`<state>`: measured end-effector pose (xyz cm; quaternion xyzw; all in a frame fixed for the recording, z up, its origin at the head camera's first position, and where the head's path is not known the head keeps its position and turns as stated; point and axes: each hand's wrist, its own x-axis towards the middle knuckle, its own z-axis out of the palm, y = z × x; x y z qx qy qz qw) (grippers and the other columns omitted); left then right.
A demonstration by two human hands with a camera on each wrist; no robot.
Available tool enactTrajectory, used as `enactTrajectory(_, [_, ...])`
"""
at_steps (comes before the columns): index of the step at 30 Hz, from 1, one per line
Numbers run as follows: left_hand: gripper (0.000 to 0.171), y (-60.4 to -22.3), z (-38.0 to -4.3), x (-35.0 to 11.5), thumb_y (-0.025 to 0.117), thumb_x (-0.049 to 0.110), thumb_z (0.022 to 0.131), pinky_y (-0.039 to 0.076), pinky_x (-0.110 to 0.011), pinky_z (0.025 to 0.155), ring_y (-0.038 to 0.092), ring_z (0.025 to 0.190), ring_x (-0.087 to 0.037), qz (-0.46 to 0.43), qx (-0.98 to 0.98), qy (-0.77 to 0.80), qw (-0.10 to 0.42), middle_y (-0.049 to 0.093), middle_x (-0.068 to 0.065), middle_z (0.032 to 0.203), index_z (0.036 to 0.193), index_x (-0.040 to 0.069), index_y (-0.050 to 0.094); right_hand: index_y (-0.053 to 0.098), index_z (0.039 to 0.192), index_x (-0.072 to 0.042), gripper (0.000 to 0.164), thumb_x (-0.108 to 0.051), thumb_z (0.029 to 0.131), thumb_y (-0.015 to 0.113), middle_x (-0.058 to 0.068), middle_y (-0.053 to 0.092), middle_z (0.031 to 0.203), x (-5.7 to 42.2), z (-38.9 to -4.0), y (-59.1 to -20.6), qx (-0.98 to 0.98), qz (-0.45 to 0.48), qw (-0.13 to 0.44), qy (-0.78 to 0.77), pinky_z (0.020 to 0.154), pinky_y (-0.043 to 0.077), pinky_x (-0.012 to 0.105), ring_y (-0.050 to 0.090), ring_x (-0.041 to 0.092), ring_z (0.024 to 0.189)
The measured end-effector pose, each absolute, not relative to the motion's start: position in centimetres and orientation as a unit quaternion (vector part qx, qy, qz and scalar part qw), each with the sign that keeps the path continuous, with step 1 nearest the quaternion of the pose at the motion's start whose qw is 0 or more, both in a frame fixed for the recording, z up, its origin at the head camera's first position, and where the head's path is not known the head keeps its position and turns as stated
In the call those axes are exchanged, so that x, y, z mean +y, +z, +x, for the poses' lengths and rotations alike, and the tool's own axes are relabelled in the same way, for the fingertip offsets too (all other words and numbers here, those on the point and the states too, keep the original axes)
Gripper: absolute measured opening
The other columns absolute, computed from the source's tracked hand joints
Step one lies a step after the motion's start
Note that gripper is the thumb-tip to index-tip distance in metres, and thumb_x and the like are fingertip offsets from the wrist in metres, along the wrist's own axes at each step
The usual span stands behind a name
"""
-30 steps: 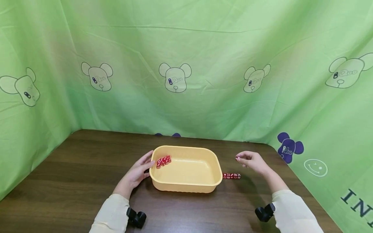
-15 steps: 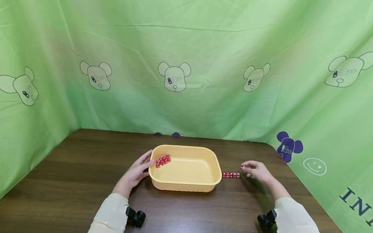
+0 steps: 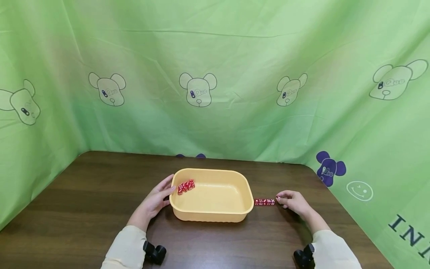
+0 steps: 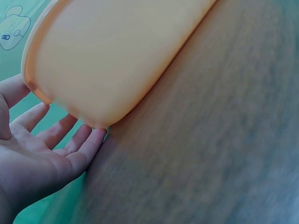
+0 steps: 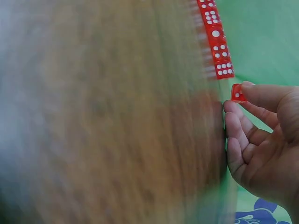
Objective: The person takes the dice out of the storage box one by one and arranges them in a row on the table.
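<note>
A yellow plastic basin (image 3: pixel 211 216) stands mid-table, with several red dice (image 3: pixel 186 186) clustered inside at its left end. My left hand (image 3: pixel 156 198) rests against the basin's left side, thumb over the rim; in the left wrist view its fingertips touch the outer wall. Right of the basin, a straight row of red dice (image 3: pixel 264 202) with white dots lies on the table. Between thumb and fingers my right hand (image 3: pixel 293 203) pinches one red die (image 5: pixel 238 94), close to the row's right end, with a small gap showing in the right wrist view.
The dark wooden table (image 3: pixel 84 201) reaches back to a green cloth backdrop (image 3: pixel 235 123) printed with bear heads. Black wrist-worn devices (image 3: pixel 154 253) sit below both hands, at the sleeve cuffs.
My right hand has come down and toward the near side with its die, then slightly left to the end of the row. The left hand and basin hold their places.
</note>
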<state>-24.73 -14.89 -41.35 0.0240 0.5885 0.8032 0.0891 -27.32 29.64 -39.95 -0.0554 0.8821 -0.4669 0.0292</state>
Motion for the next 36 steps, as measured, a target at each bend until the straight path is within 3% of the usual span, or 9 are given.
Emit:
enactTrajectory(12, [0.053,-41.29,-24.73,-14.76,0.046,0.006,0.088,0.039,-0.040,0.079,0.034,0.115,-0.031,0.019,0.588,0.804,0.089,0.022,-0.017,0.137,0.136,0.014,0.026,0.057,0.092,0.013,0.020,-0.001,0.077,0.059,0.002,0.052,0.065,29.38,-27.29,-40.15,0.897,-0.057,0.034,-0.438,0.052,0.039,0.027,0.046,0.015,0.058])
enactTrajectory(26, [0.055,-41.20,-24.80,-14.80,0.048,0.008,0.087,0.039,-0.039,0.079,0.033,0.115,-0.030,0.024,0.589,0.803,0.093,0.022,-0.017,0.137,0.137,0.013,0.024,0.057,0.094,0.012,0.023,-0.002,0.076,0.061,0.002,0.051,0.067,29.49,-27.32,-40.20,0.897,-0.062,0.038,-0.436,0.053,0.038,0.026,0.046,0.014,0.061])
enactTrajectory(36, [0.054,-41.25,-24.71,-14.93,0.046,0.007,0.088,0.039,-0.039,0.079,0.032,0.116,-0.032,0.025,0.589,0.802,0.092,0.022,-0.018,0.137,0.137,0.012,0.023,0.052,0.098,0.016,0.028,-0.001,0.078,0.059,0.003,0.054,0.068,29.58,-27.31,-39.44,0.877,-0.083,0.078,-0.466,0.050,0.039,0.024,0.048,0.013,0.057])
